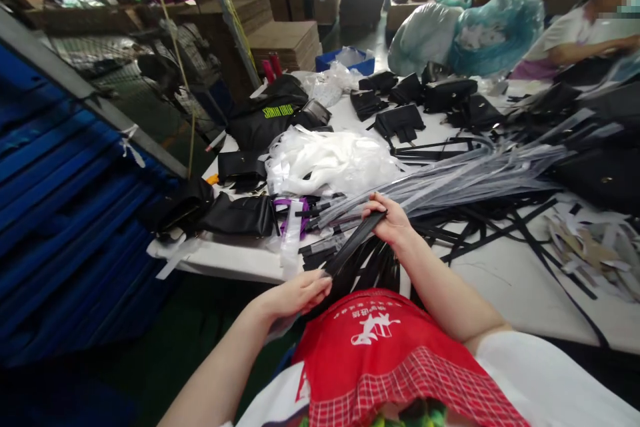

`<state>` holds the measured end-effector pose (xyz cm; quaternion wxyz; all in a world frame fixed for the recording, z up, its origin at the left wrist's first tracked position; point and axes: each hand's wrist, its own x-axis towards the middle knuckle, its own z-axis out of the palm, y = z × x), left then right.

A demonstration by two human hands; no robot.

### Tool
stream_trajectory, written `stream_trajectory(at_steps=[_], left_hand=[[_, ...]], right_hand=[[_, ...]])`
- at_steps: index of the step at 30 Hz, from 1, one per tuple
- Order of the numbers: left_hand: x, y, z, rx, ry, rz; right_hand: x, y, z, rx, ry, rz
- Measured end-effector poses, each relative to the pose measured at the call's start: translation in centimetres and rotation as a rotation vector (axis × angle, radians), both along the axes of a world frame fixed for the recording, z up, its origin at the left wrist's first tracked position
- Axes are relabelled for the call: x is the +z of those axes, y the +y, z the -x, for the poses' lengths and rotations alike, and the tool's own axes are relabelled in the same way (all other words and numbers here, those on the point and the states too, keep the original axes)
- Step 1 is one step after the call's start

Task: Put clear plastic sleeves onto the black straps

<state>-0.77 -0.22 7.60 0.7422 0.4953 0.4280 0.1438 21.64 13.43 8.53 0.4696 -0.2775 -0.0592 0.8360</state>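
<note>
Black strap held between both hands at the near counter edge.

The strap is pinched at its near end by the left hand and at its far end by the right hand. Both grips are closed on it, and it is held straight just above a bundle of loose black straps draped over the near edge of the counter. If either grip slipped, the strap could drop into that bundle and be hard to tell apart from the rest. The bundle hangs partly off the edge, so a snagged pull might drag it to the floor. Sleeved straps lie just beyond the right hand and could be caught and tangled.
</note>
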Motion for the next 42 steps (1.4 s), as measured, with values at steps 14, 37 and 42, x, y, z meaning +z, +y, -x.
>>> stream_trajectory(at_steps=[14, 37, 42], left_hand=[[0.6, 3.4, -3.9, 0.191, -0.212, -0.075], [2.5, 2.1, -1.2, 0.103, -0.196, -0.115], [2.6, 5.0, -3.5, 0.335, -0.244, -0.274]], right_hand=[[4.0, -3.5, 4.3, 0.099, -0.038, -0.25], [9.4, 1.1, 2.8, 0.082, -0.128, -0.447], [6.2, -1.8, 6.7, 0.221, -0.139, -0.42]])
